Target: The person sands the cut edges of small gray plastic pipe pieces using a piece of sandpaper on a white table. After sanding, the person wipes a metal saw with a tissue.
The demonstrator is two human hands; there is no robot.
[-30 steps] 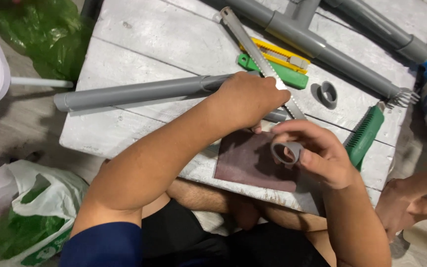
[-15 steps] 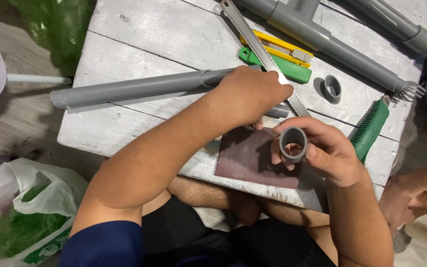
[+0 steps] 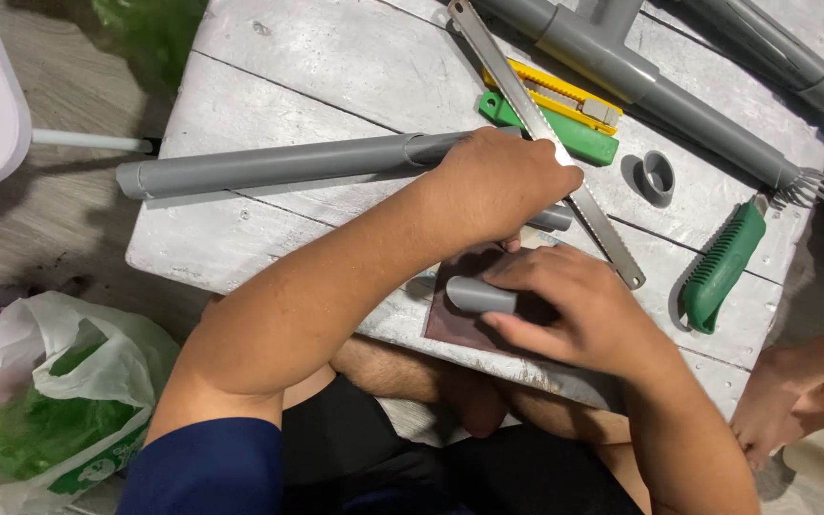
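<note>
Setting: a whitewashed plank table [image 3: 269, 105] is seen from above, with a white plastic bag of greens [image 3: 45, 401] at lower left.

Right hand: the right hand [image 3: 579, 315] is curled around a short grey pipe piece [image 3: 481, 295], which is pinched on its side against a dark sheet of sandpaper [image 3: 460, 324] at lower centre.

Left hand: the left hand [image 3: 503, 186] is closed and pressed down over the end of a long grey pipe [image 3: 278, 164] lying across the table; whether it is fully gripped cannot be told.

Nearby: a saw blade [image 3: 550, 143], a yellow utility knife [image 3: 555, 93], a green utility knife [image 3: 550, 129], a grey ring fitting [image 3: 658, 176] and a green-handled brush [image 3: 722, 265] are laid out at upper right.

Risk: knuckles could be scraped on the abrasive, or on the saw teeth just beside the hands, if the short piece is let slip.

Bystander: another person's hand [image 3: 793, 405] is seen at right edge.
</note>
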